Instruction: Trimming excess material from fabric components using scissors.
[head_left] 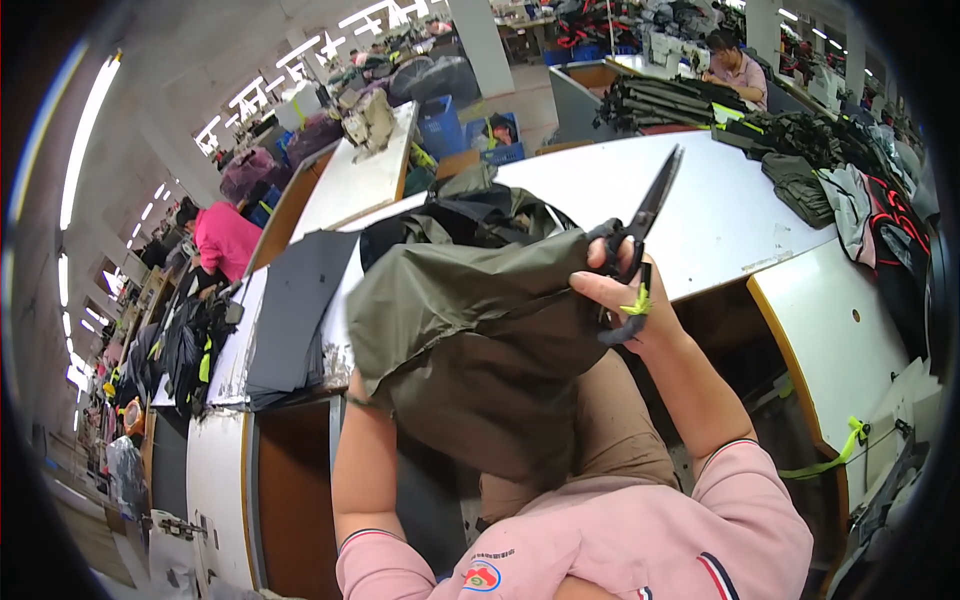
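Observation:
A dark olive-green fabric piece [470, 360], bag-like and creased, hangs over the table's near edge and my lap. My right hand [630, 290] is closed round the wrapped handles of a pair of black scissors [657, 195]; the blades point up and away, nearly together. Its fingertips are at the fabric's upper right edge. My left forearm [365, 460] goes up under the fabric's left side. That cloth hides my left hand, so its fingers do not show. Bunched black and olive material [480, 215] lies just beyond the piece.
Flat dark grey sheets [295, 310] lie stacked on the white table [600, 180] at the left. Dark strips [665, 100] and several garment pieces [800, 185] are piled at the far right. Two people in pink, one left [225, 240] and one far right [740, 75], work nearby.

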